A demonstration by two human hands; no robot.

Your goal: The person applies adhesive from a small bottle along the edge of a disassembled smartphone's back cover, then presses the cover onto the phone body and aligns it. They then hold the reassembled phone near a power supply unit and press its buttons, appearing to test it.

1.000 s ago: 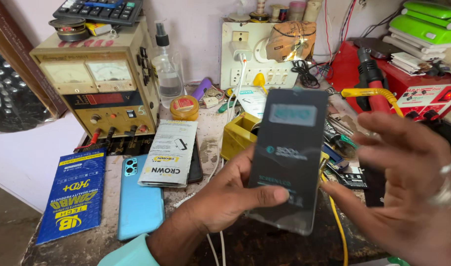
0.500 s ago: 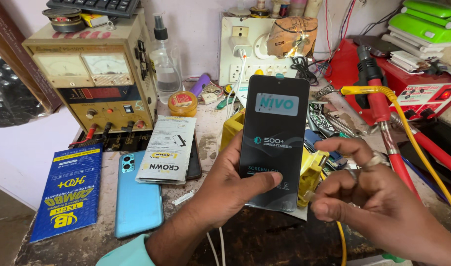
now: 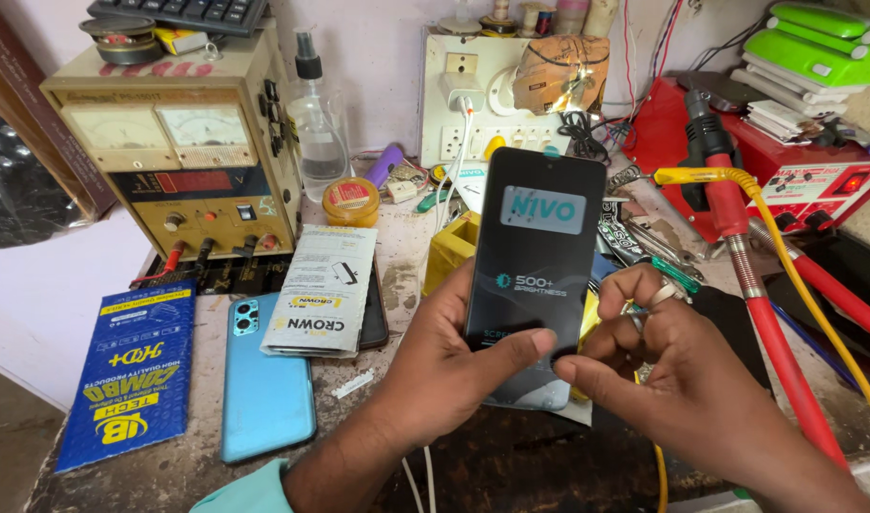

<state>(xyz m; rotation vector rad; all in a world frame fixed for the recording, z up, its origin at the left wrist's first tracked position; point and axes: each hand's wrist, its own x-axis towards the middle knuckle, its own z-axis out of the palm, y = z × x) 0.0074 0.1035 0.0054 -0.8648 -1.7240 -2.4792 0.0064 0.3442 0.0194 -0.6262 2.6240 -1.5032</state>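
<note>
My left hand [image 3: 444, 366] holds a black phone display panel [image 3: 535, 261] upright over the workbench, thumb across its lower face. The panel carries a film with a pale label. My right hand [image 3: 687, 385] is at the panel's lower right corner, with its thumb and forefinger pinched at the film's edge. A ring sits on one of its fingers. A light blue phone [image 3: 264, 380] lies face down to the left on the bench.
A beige bench power supply [image 3: 183, 161] stands at the back left, with a spray bottle [image 3: 319, 123] and a small yellow tin [image 3: 351, 201] beside it. A blue packet [image 3: 131, 375] and a white packet [image 3: 323, 290] lie left. A red soldering station [image 3: 786, 171] and hoses fill the right.
My right hand has come in from open and spread on the right to pinching at the panel's lower corner. The panel has risen and turned more squarely toward me.
</note>
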